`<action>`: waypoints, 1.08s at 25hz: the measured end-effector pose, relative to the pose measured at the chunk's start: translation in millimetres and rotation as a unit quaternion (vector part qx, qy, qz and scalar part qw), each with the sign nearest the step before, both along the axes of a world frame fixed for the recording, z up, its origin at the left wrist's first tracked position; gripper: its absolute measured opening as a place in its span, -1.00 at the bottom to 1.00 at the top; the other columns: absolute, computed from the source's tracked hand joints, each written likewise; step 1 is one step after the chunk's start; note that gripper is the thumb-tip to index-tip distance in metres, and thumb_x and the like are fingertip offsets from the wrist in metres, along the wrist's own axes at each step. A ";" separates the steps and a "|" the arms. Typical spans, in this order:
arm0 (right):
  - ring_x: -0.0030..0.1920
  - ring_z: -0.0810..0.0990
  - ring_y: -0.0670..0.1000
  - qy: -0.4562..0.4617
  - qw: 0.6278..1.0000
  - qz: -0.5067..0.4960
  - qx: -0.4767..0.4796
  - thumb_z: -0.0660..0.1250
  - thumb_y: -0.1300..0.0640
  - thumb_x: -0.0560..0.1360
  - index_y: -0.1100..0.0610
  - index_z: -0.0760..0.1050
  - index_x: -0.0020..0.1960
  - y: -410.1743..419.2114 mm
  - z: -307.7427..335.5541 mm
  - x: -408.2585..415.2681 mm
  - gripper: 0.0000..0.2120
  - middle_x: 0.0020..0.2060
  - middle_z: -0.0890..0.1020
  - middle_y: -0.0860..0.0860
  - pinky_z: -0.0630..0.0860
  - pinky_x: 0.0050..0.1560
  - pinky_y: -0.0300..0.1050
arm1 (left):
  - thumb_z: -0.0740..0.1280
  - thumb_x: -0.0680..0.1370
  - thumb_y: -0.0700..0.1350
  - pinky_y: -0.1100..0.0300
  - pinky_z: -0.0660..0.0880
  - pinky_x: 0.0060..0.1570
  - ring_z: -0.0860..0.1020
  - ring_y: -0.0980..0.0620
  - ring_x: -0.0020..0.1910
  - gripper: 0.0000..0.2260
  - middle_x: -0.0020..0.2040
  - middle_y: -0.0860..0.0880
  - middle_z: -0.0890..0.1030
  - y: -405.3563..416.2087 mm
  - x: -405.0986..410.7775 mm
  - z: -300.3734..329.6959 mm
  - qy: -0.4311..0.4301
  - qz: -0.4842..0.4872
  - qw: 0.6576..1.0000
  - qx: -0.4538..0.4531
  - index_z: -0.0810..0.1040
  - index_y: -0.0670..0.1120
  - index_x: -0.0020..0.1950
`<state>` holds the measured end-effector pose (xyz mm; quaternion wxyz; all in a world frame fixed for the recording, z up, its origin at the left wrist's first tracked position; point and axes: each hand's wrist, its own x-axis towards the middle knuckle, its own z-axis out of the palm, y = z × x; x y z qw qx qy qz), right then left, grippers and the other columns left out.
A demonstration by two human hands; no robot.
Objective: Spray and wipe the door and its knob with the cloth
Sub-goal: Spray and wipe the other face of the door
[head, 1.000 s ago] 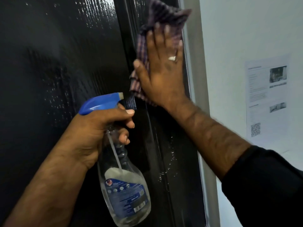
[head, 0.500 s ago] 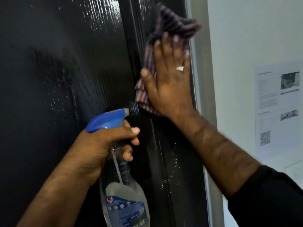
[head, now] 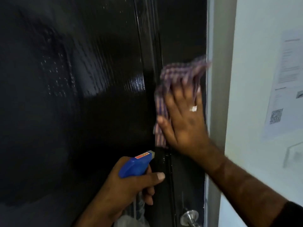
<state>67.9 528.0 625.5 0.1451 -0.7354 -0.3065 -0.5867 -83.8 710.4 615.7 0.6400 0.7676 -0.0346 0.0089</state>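
Checked cloth (head: 178,74) pressed flat against black door (head: 82,95) by right hand (head: 185,122), blue-topped spray bottle (head: 136,164) gripped by left hand (head: 131,185), metal knob (head: 190,217) seen lower right, paper notice (head: 285,82) taped on far-right wall (head: 255,46)

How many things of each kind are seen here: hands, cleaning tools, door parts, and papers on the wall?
Hands: 2, left hand and right hand
Cleaning tools: 2, spray bottle and cloth
Door parts: 2, door and knob
Papers on wall: 1, paper
Total: 7

Indoor doorway, black door (head: 98,95), notice (head: 285,82)
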 end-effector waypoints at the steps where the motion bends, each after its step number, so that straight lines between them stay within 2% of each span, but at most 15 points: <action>1: 0.59 0.37 0.36 -0.004 0.999 0.000 -0.046 0.22 -0.09 0.74 0.24 0.45 0.57 -5.9 -36.8 -3.4 -0.47 0.53 0.48 0.28 0.06 0.62 0.52 | 0.58 0.43 -0.25 0.12 0.55 -0.46 0.52 -0.15 -0.47 -0.74 -0.32 -0.33 0.60 0.7 0.3 -4.6 -0.002 -0.001 1.000 0.002 0.55 -0.35 -0.28; 3: 0.32 0.61 0.31 -0.016 0.997 -0.014 -0.071 0.23 -0.07 0.74 0.26 0.59 0.39 -24.1 -64.8 3.4 -0.54 0.26 0.67 0.24 0.11 0.61 0.54 | 0.59 0.40 -0.24 0.10 0.59 -0.41 0.52 -0.16 -0.46 -0.81 -0.34 -0.29 0.58 4.6 -1.4 -9.4 0.014 0.011 1.000 0.000 0.63 -0.20 -0.34; 4: 0.29 0.62 0.31 0.002 0.999 -0.024 -0.034 0.21 -0.07 0.75 0.29 0.57 0.40 -29.4 -55.5 10.5 -0.53 0.25 0.67 0.26 0.13 0.59 0.55 | 0.60 0.38 -0.20 0.08 0.61 -0.38 0.53 -0.16 -0.45 -0.80 -0.35 -0.26 0.56 5.5 -2.5 -9.3 0.021 0.015 1.000 0.001 0.63 -0.15 -0.35; 7: 0.62 0.31 0.38 0.046 0.987 -0.037 0.146 0.13 -0.09 0.75 0.29 0.34 0.63 -6.3 -8.1 10.7 -0.41 0.60 0.36 0.31 0.03 0.65 0.46 | 0.68 0.32 -0.02 0.06 0.61 -0.33 0.57 -0.15 -0.39 -0.68 -0.27 -0.28 0.64 8.2 -5.4 -5.9 0.013 0.021 1.000 0.013 0.64 -0.19 -0.28; 9: 0.69 0.12 0.38 0.038 0.994 -0.002 0.105 0.19 -0.06 0.73 0.24 0.25 0.68 13.9 -34.1 0.1 -0.39 0.69 0.18 0.25 -0.02 0.65 0.48 | 0.65 0.21 0.03 0.06 0.60 -0.33 0.56 -0.16 -0.38 -0.70 -0.20 -0.39 0.62 8.4 -6.2 -2.0 -0.002 0.019 1.000 0.017 0.67 -0.14 -0.30; 10: 0.68 0.16 0.36 0.035 0.998 0.007 0.042 0.23 -0.04 0.72 0.20 0.29 0.67 15.9 -65.2 -5.7 -0.41 0.69 0.21 0.22 0.00 0.64 0.49 | 0.64 0.18 0.04 0.06 0.60 -0.33 0.55 -0.17 -0.39 -0.71 -0.19 -0.44 0.59 9.2 -6.8 -1.0 -0.010 0.017 1.000 0.018 0.67 -0.12 -0.32; 12: 0.51 0.44 0.33 0.022 0.998 0.002 -0.057 0.30 -0.01 0.70 0.15 0.49 0.52 -3.0 -122.7 -15.1 -0.55 0.51 0.48 0.16 0.04 0.63 0.51 | 0.68 0.21 0.01 0.05 0.60 -0.33 0.55 -0.17 -0.40 -0.73 -0.22 -0.44 0.58 12.0 -10.2 -0.4 -0.007 0.019 1.000 0.012 0.66 -0.09 -0.34; 14: 0.28 0.57 0.27 -0.002 0.999 -0.012 -0.050 0.29 0.03 0.70 0.18 0.64 0.35 -21.6 -118.2 -9.1 -0.67 0.25 0.64 0.13 0.09 0.59 0.58 | 0.72 0.23 0.01 0.07 0.63 -0.31 0.57 -0.12 -0.39 -0.73 -0.25 -0.28 0.64 17.2 -14.4 -1.0 0.010 0.026 1.000 -0.003 0.68 -0.05 -0.35; 15: 0.30 0.55 0.26 0.009 1.000 -0.027 -0.001 0.26 0.05 0.71 0.21 0.63 0.37 -20.0 -99.9 -3.4 -0.64 0.28 0.64 0.14 0.11 0.56 0.60 | 0.72 0.21 0.04 0.09 0.64 -0.31 0.58 -0.10 -0.39 -0.73 -0.26 -0.21 0.65 18.3 -14.6 -2.2 0.017 0.027 0.999 -0.005 0.69 -0.03 -0.35; 18: 0.66 0.23 0.35 0.062 0.982 -0.025 0.176 0.20 0.00 0.73 0.23 0.30 0.66 26.7 -39.2 -5.9 -0.44 0.67 0.25 0.22 0.00 0.63 0.51 | 0.66 0.13 0.03 0.07 0.62 -0.34 0.56 -0.13 -0.40 -0.72 -0.26 -0.24 0.63 19.8 -7.0 -7.5 -0.004 0.026 1.000 0.000 0.67 -0.07 -0.35; 20: 0.71 0.07 0.33 0.062 0.990 0.009 0.125 0.19 -0.01 0.72 0.15 0.17 0.71 40.5 -67.4 -12.5 -0.40 0.71 0.09 0.18 -0.08 0.66 0.46 | 0.62 0.18 0.02 0.06 0.59 -0.35 0.54 -0.13 -0.43 -0.73 -0.27 -0.24 0.62 18.7 -2.3 -10.2 -0.023 0.020 0.999 -0.011 0.64 -0.09 -0.33; 22: 0.65 0.28 0.33 0.068 0.997 0.019 0.034 0.22 -0.01 0.71 0.11 0.31 0.65 25.3 -126.3 -18.2 -0.46 0.66 0.29 0.16 0.02 0.63 0.51 | 0.62 0.19 -0.01 0.06 0.59 -0.36 0.53 -0.12 -0.45 -0.73 -0.29 -0.22 0.61 18.4 -0.1 -11.6 -0.028 0.012 0.999 -0.034 0.62 -0.11 -0.31; 24: 0.37 0.61 0.34 0.040 0.999 0.002 -0.025 0.28 0.01 0.68 0.14 0.56 0.45 3.1 -145.2 -15.7 -0.60 0.37 0.61 0.17 0.07 0.60 0.57 | 0.62 0.19 -0.01 0.06 0.59 -0.37 0.52 -0.11 -0.46 -0.71 -0.29 -0.22 0.61 21.0 -1.4 -10.8 -0.027 0.014 0.999 -0.044 0.61 -0.13 -0.29; 25: 0.28 0.66 0.32 0.033 0.999 -0.012 -0.022 0.31 0.02 0.68 0.15 0.62 0.38 2.1 -131.4 -11.4 -0.64 0.26 0.68 0.16 0.02 0.61 0.57 | 0.61 0.19 0.00 0.06 0.59 -0.37 0.52 -0.11 -0.46 -0.71 -0.29 -0.21 0.61 21.5 -1.9 -10.2 -0.027 0.017 0.999 -0.042 0.62 -0.12 -0.29; 27: 0.39 0.59 0.33 0.040 0.997 -0.035 0.053 0.30 0.02 0.68 0.15 0.59 0.43 17.5 -76.9 -3.8 -0.61 0.31 0.65 0.19 -0.07 0.64 0.52 | 0.62 0.18 0.02 0.06 0.59 -0.36 0.53 -0.11 -0.44 -0.73 -0.28 -0.20 0.62 21.7 0.0 -9.3 -0.027 0.024 0.999 -0.037 0.63 -0.08 -0.31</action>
